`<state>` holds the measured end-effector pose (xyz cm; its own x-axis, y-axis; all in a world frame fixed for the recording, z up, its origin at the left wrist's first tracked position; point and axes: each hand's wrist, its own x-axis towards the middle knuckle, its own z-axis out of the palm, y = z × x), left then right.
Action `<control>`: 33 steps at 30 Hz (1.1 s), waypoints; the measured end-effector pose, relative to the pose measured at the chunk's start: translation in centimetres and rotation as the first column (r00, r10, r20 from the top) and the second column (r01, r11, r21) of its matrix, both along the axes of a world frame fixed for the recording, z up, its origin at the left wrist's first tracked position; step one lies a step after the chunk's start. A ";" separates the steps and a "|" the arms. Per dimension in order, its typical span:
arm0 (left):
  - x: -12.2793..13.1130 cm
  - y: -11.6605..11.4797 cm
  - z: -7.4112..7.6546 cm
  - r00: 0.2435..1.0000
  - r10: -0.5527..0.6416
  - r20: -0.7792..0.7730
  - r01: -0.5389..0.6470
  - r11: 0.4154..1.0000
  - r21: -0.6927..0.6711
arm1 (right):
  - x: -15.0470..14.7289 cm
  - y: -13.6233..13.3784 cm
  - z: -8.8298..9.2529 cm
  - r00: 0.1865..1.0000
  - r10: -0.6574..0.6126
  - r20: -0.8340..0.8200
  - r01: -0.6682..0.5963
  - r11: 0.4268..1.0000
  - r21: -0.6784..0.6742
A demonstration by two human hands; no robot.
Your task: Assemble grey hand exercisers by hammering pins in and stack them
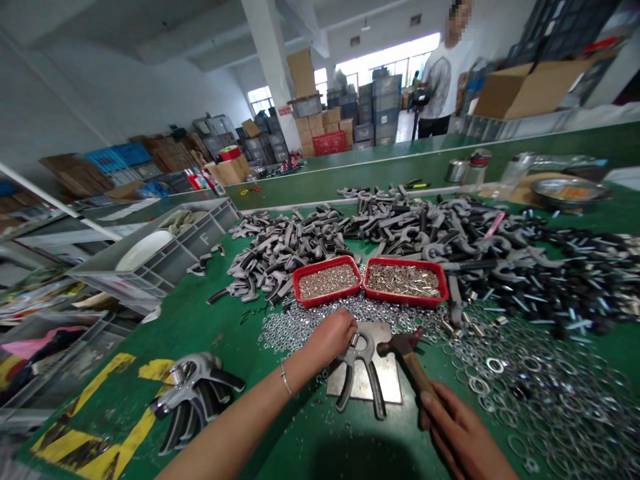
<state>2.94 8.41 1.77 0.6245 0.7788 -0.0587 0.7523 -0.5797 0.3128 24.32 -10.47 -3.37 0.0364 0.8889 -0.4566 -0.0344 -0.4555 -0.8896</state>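
A warehouse hall with stacked boxes and crates lies behind a long green surface [235,340], where another person [440,80] stands far back on the right. The surface carries a heap of grey handle parts [280,253], two red trays [327,300] of small metal pieces and a wide scatter of washers [525,373]. Near the front edge a flat metal plate [390,383] lies on the surface, with a hand exerciser [363,370] on top of it. Its coiled spring end points away from the person and its two handles splay back toward them, so its long axis runs roughly front to back. The left hand [333,337] comes in from the left with its grip closed on the spring end, pinning it to the plate. The right hand [463,433] has its grip wrapped round the wooden handle of a hammer [407,357]. The handle slants up and to the left, and the head sits just to the right of the spring end, close to the left fingers but apart from them. A few finished exercisers [193,397] lie well to the left, near the yellow floor-marking tape.
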 end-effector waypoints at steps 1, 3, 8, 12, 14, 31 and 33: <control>0.1 0.0 0.0 1.000 -0.005 -0.015 0.005 1.000 0.010 | 0.0 0.0 0.1 1.000 0.000 0.017 0.000 1.000 0.008; 0.1 0.1 0.1 0.999 -0.017 -0.047 0.019 0.999 0.031 | 0.1 0.1 0.2 0.999 0.003 0.033 -0.003 1.000 0.019; 0.4 -0.3 0.2 0.988 -0.085 -0.132 0.099 0.990 0.100 | 0.1 0.1 0.3 1.000 -0.001 0.027 0.000 1.000 0.017; 1.1 -0.9 -0.2 0.966 -0.190 -0.177 0.215 0.967 0.139 | -0.3 -0.1 0.3 1.000 -0.012 0.008 0.012 1.000 -0.024; 1.2 -1.0 -0.2 0.959 -0.215 -0.184 0.243 0.959 0.145 | -0.3 -0.2 0.6 1.000 -0.004 -0.009 0.004 1.000 -0.001; -4.1 -5.1 0.1 0.996 -0.076 -0.040 0.081 0.988 0.131 | -0.3 8.6 9.8 0.539 0.296 0.789 -0.577 0.812 0.090; -4.0 -4.7 0.2 0.995 -0.080 -0.052 0.087 0.987 0.138 | -0.5 9.1 9.5 0.562 0.310 0.767 -0.587 0.802 0.106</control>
